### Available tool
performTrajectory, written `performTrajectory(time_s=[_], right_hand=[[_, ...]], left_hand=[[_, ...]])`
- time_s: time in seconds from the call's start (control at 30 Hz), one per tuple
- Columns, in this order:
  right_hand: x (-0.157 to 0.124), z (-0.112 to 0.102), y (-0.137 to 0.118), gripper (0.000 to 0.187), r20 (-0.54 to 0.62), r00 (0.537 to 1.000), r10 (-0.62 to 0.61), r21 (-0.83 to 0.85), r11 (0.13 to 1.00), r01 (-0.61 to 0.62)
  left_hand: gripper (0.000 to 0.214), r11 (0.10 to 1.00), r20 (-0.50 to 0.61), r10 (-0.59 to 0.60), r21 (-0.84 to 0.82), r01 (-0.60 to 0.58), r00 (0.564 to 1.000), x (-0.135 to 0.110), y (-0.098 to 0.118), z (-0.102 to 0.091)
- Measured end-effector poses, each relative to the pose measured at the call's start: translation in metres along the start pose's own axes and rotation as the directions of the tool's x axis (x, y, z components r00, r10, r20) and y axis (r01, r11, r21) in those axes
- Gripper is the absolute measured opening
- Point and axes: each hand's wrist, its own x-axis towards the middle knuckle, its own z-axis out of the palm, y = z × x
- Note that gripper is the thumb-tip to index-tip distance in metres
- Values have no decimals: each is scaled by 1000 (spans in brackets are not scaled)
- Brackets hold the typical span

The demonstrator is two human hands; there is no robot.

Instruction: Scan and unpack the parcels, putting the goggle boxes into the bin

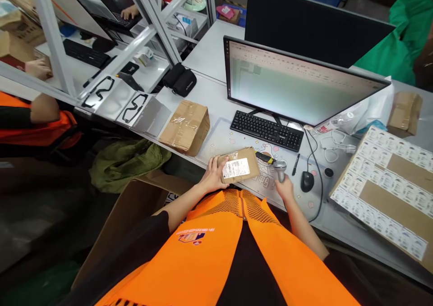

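Pinned small parcel (pixel 248 158) at desk's (pixel 219 137) front edge, before keyboard (pixel 267 130).
Clamped its left end with left hand (pixel 212 176), closed right hand (pixel 286 189) round scanner (pixel 280 167) beside it. Looked light, stiff, tape-slick; best gripped across short ends, off the label (pixel 236 168).

The person wears a bright orange vest (pixel 216 261) over a black shirt (pixel 250 270). The vest's upper chest is orange mesh (pixel 233 202), split down the middle by a zip (pixel 242 209). A small printed logo (pixel 192 236) in blue and white sits on its left side. Black sleeves (pixel 145 238) end near the elbows, leaving the left hand (pixel 214 174) and right hand (pixel 285 189) bare.
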Motion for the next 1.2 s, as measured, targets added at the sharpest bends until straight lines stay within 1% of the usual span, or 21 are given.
performTrajectory(time_s=[0.03,0.07,0.1,0.13,0.2,0.27,0.3,0.33,0.4,0.47,0.53,0.6,0.63,0.7,0.77,0.83,0.9,0.97,1.07,1.13,1.2], right_hand=[[-8,-17,-5,57,73,997,-17,45,999,13],[-17,-36,-11,51,156,986,-64,87,995,51],[-28,-53,-18,47,236,961,-142,124,986,115],[-40,-69,-28,44,302,922,-242,155,967,204],[-64,-93,-52,36,398,805,-440,183,898,400],[-83,-103,-79,30,467,694,-548,154,823,546],[-90,-104,-92,30,499,657,-565,123,797,592],[-95,-102,-102,33,527,634,-566,83,777,624],[-100,-96,-117,40,560,621,-549,5,751,660],[-99,-88,-122,44,563,624,-543,-30,741,671],[-94,-83,-117,44,540,635,-553,-15,748,664],[-84,-79,-103,41,483,675,-558,-1,770,638],[-76,-75,-93,39,441,713,-546,-10,791,612],[-56,-64,-71,40,313,819,-481,-61,850,523],[-34,-47,-46,49,146,914,-380,-108,912,396],[-13,-25,-23,60,-5,963,-270,-125,955,267],[2,1,-4,67,-105,980,-172,-120,980,159],[12,25,12,71,-172,981,-94,-112,991,75],[20,53,30,76,-194,980,-34,-119,993,11],[24,60,38,78,-193,981,-36,-120,993,12],[31,55,38,78,-251,966,-60,-115,993,32]], left_hand=[[135,1000,-7,11,2,-11,1000,-1,3,0],[135,1000,-13,21,2,-21,1000,-1,5,1],[134,1000,-15,30,1,-30,999,-1,7,1],[134,999,-14,39,0,-39,999,0,8,1],[135,999,-6,53,2,-53,999,2,10,0],[136,998,-2,69,10,-69,998,5,11,-1],[136,997,-1,78,13,-78,997,6,11,-2],[135,996,0,85,15,-85,996,7,12,-3],[133,996,4,89,10,-89,996,9,12,-4],[131,997,7,80,-2,-80,997,8,12,-4],[132,998,-3,67,-18,-67,998,6,10,-3],[134,998,-16,53,-32,-53,998,3,7,-2],[134,998,-19,43,-36,-44,999,1,4,-1],[133,999,-20,21,-40,-22,1000,-1,-3,1],[133,999,-31,1,-42,-2,1000,-3,-13,2],[133,999,-53,-21,-45,19,998,-2,-23,2],[135,998,-59,-52,-45,50,997,0,-32,2],[136,995,-34,-89,-41,88,995,4,-38,1],[134,991,17,-134,-23,135,991,9,-43,1],[133,988,32,-151,-11,152,988,10,-44,1],[133,987,40,-163,-4,163,986,10,-44,2]])
